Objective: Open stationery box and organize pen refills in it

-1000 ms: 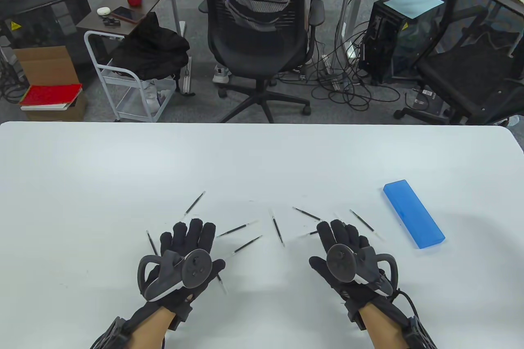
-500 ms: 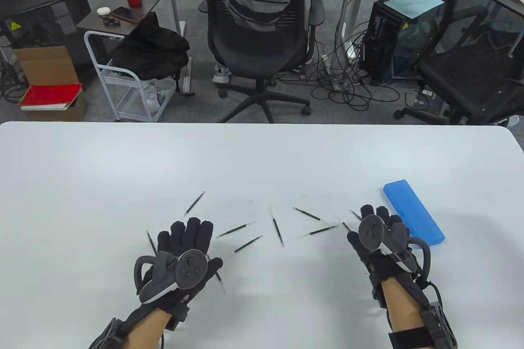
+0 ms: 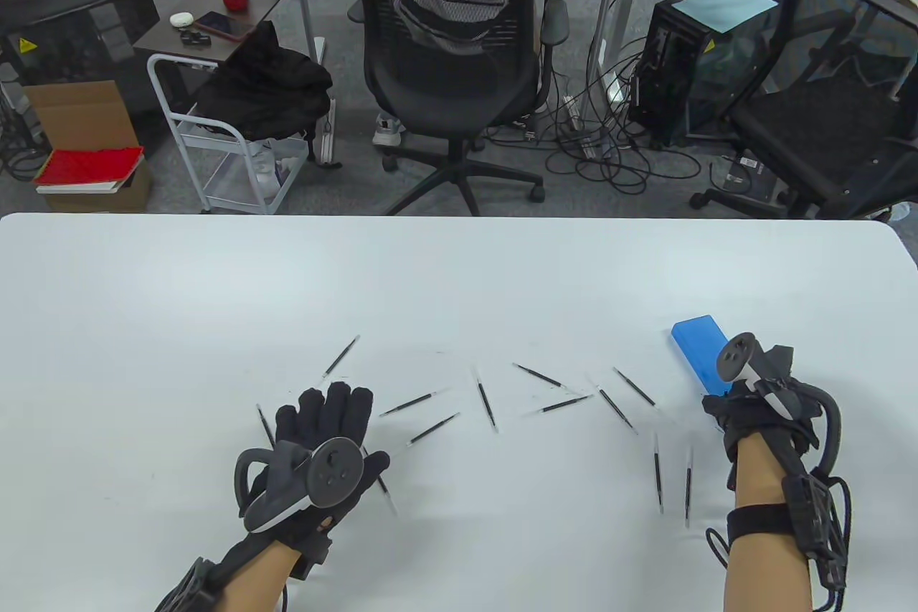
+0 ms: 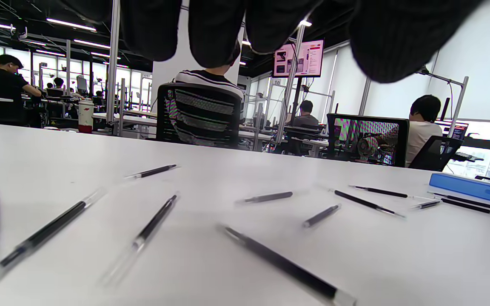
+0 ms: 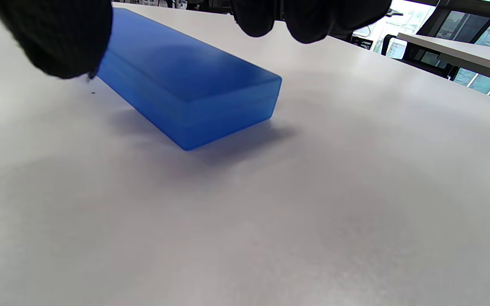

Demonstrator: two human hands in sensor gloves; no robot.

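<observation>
Gripping nothing firmly, so far as can be told: right grip (image 3: 759, 397) open and arched over the near end of the stationery box (image 3: 694, 343), thumb (image 5: 53, 38) down by one long side, fingertips (image 5: 266, 17) over the other. Contact with the plastic: cannot tell. Looks placed that way to straddle the width and pinch the long walls, probably to lift or steady the box before prising up the lid.

Left grip (image 3: 326, 429) open too, laid flat with straight fingers on the bench (image 3: 459, 282), palm down amid the pen refills (image 3: 488, 407). Holds nothing. Probably parked there to wait close to the work, within easy reach of the refills for gathering after the lid-opening. Seems to cover part of one or two of them.

Box: blue, frosted, long and shallow, lying flat and slanted at the right of the bench, lid shut, seam visible along the side in the right wrist view. Shows nothing inside; too cloudy to judge for certain, but likely empty.

Refills: scattered loose in a band across the front of the bench, pointing all ways, from beside the left grip to just short of the box, with a pair (image 3: 658, 472) lying nearly parallel by the right forearm. None in the box, none in either grip.

Task barely begun, by this judgement: lid to open first, then refills to collect, align with the long axis and lay lengthwise inside.
</observation>
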